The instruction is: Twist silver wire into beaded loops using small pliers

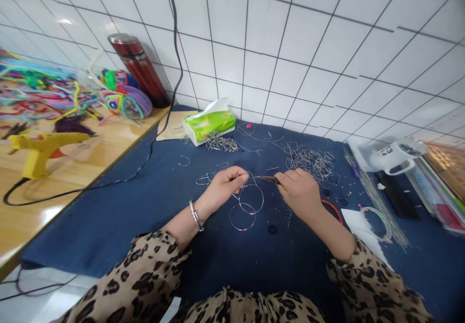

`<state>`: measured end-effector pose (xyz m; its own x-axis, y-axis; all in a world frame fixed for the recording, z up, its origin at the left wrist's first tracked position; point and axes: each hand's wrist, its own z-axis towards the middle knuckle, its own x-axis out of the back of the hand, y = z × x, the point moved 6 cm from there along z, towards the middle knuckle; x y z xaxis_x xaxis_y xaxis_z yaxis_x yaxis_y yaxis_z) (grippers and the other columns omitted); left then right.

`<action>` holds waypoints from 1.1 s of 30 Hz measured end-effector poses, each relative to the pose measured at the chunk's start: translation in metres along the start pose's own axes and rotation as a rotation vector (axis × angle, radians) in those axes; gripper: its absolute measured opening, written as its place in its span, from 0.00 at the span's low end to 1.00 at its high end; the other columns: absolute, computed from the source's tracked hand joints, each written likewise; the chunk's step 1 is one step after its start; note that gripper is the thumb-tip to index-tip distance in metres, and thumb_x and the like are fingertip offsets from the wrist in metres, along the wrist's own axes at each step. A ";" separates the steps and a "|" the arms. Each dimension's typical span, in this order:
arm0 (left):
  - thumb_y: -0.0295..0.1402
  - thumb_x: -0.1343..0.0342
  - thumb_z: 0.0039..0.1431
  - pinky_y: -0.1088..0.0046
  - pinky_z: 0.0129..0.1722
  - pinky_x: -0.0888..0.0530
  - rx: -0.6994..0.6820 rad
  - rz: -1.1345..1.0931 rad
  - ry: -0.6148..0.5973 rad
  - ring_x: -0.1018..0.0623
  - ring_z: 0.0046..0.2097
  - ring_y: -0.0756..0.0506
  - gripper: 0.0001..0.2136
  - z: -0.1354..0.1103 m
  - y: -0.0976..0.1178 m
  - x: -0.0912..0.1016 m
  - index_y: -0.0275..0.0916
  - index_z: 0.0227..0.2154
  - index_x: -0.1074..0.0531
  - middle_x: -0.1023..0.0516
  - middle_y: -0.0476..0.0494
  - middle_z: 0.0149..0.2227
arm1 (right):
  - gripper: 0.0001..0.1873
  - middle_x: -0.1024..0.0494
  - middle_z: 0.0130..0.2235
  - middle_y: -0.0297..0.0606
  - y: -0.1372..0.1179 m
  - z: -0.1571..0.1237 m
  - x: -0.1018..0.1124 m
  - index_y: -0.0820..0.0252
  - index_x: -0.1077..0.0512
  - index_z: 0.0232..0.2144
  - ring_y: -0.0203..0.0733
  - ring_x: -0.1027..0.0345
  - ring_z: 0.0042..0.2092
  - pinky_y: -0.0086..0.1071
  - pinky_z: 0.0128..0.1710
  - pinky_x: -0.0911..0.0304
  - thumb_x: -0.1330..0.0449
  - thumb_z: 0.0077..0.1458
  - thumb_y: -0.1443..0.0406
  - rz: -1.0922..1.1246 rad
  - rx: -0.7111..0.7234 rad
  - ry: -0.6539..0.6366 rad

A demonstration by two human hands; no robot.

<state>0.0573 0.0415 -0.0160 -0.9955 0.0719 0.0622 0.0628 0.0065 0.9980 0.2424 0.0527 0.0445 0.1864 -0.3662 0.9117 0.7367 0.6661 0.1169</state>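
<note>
Our left hand [222,191] is pinching: thumb and forefinger are closing tight on the top of the wire rings [263,198], centre of frame. Our right hand [301,192] is wrapping snugly around the pliers [269,179], whose tips are pointing left and lying at the wire just beside the pinch. Whether the jaws are biting, we are failing to tell.

By our judgement, we are working best when pinching near the plier tips, so the wire is neither rolling nor springing; we should be turning in small moves from the wrist and squeezing lightly, sparing the wire from nicks.

Below, the two rings are overlapping, pink beads [252,213] sitting on the lower arcs. We should be letting both hang free.

Farther out, a wire heap [312,163] is lying right of centre; a green tissue pack [210,125] is resting upper centre on the cloth-covered bench [225,274].
</note>
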 end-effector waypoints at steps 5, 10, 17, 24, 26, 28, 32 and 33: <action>0.38 0.48 0.57 0.79 0.25 0.36 0.006 0.012 -0.022 0.36 0.24 0.55 0.10 0.001 -0.003 -0.001 0.36 0.33 0.31 0.35 0.52 0.23 | 0.10 0.28 0.30 0.37 -0.001 -0.002 0.002 0.58 0.29 0.38 0.40 0.43 0.35 0.33 0.36 0.50 0.48 0.56 0.66 0.007 0.010 -0.032; 0.37 0.48 0.56 0.80 0.24 0.35 0.012 0.051 -0.017 0.35 0.23 0.55 0.09 0.003 -0.007 0.001 0.36 0.30 0.32 0.34 0.52 0.23 | 0.10 0.28 0.30 0.37 0.003 -0.004 0.007 0.58 0.29 0.38 0.39 0.43 0.34 0.33 0.36 0.50 0.48 0.56 0.67 0.023 0.011 -0.043; 0.36 0.49 0.56 0.80 0.22 0.36 0.063 0.042 -0.065 0.34 0.24 0.54 0.07 0.002 -0.010 -0.003 0.37 0.30 0.34 0.34 0.51 0.24 | 0.10 0.28 0.31 0.37 0.008 -0.005 0.006 0.58 0.29 0.38 0.39 0.42 0.35 0.33 0.36 0.50 0.48 0.56 0.66 0.026 0.003 -0.065; 0.36 0.49 0.56 0.80 0.23 0.35 0.067 0.014 -0.122 0.34 0.24 0.55 0.07 0.001 -0.008 -0.008 0.37 0.30 0.34 0.35 0.51 0.24 | 0.10 0.28 0.30 0.37 0.003 -0.005 0.002 0.58 0.28 0.37 0.40 0.43 0.34 0.33 0.35 0.51 0.48 0.56 0.67 -0.006 0.036 -0.058; 0.36 0.49 0.56 0.80 0.23 0.36 0.065 0.015 -0.121 0.34 0.24 0.55 0.07 0.002 -0.009 -0.007 0.37 0.30 0.35 0.35 0.52 0.24 | 0.10 0.28 0.30 0.37 0.001 -0.005 0.001 0.58 0.29 0.37 0.40 0.43 0.35 0.33 0.35 0.51 0.49 0.57 0.66 -0.005 0.051 -0.072; 0.36 0.49 0.56 0.80 0.23 0.36 0.063 0.022 -0.119 0.34 0.24 0.55 0.07 0.002 -0.010 -0.007 0.37 0.30 0.35 0.35 0.52 0.24 | 0.10 0.29 0.29 0.37 0.000 -0.005 0.001 0.58 0.29 0.37 0.40 0.43 0.34 0.33 0.34 0.52 0.49 0.57 0.66 -0.002 0.060 -0.086; 0.36 0.49 0.56 0.80 0.22 0.37 0.058 0.044 -0.109 0.34 0.24 0.55 0.07 0.003 -0.011 -0.006 0.37 0.30 0.34 0.35 0.52 0.24 | 0.09 0.29 0.29 0.36 0.001 -0.005 0.002 0.58 0.29 0.36 0.39 0.44 0.34 0.33 0.35 0.52 0.49 0.57 0.66 0.010 0.067 -0.095; 0.36 0.50 0.56 0.80 0.23 0.37 0.053 0.053 -0.105 0.34 0.24 0.55 0.07 0.003 -0.011 -0.005 0.37 0.30 0.34 0.35 0.52 0.24 | 0.09 0.29 0.29 0.36 0.002 -0.005 0.002 0.58 0.29 0.36 0.39 0.44 0.34 0.33 0.35 0.52 0.49 0.56 0.66 0.017 0.066 -0.093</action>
<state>0.0623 0.0441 -0.0269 -0.9779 0.1773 0.1108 0.1218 0.0521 0.9912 0.2473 0.0495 0.0449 0.1350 -0.2946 0.9460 0.6891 0.7140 0.1240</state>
